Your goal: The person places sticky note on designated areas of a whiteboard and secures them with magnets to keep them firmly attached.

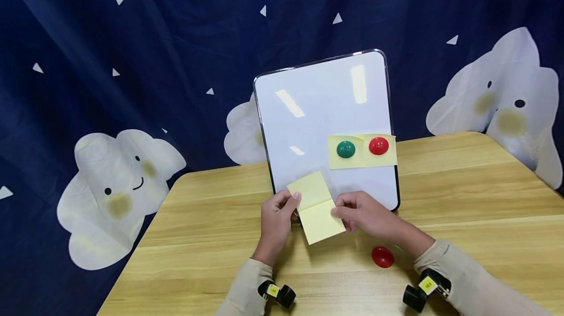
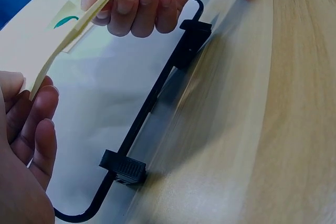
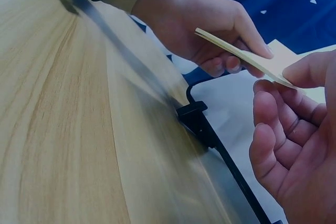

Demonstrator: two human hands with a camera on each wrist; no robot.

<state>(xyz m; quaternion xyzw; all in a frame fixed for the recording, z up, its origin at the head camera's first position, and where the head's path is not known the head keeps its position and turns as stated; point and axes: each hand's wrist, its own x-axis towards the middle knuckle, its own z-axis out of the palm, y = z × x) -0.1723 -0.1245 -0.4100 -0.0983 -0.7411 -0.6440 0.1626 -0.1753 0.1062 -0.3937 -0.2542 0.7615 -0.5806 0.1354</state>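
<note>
A pale yellow paper point(image 1: 315, 207) with a crease across its middle is held up in front of the whiteboard's lower edge. My left hand point(image 1: 278, 218) pinches its left side between thumb and fingers. At the right edge, my right hand point(image 1: 363, 213) pinches it the same way. Both wrist views show the paper edge-on, slightly bent, between the two hands. On the whiteboard point(image 1: 308, 125), another yellow paper strip point(image 1: 363, 162) lies flat under a green magnet point(image 1: 345, 149) and a red magnet point(image 1: 379, 146).
A loose red magnet point(image 1: 382, 256) lies on the wooden table point(image 1: 198, 237), near my right forearm. Black clips point(image 2: 126, 167) sit along the whiteboard's lower frame. Behind the table hangs a dark blue curtain point(image 1: 185, 36) with clouds and white triangles.
</note>
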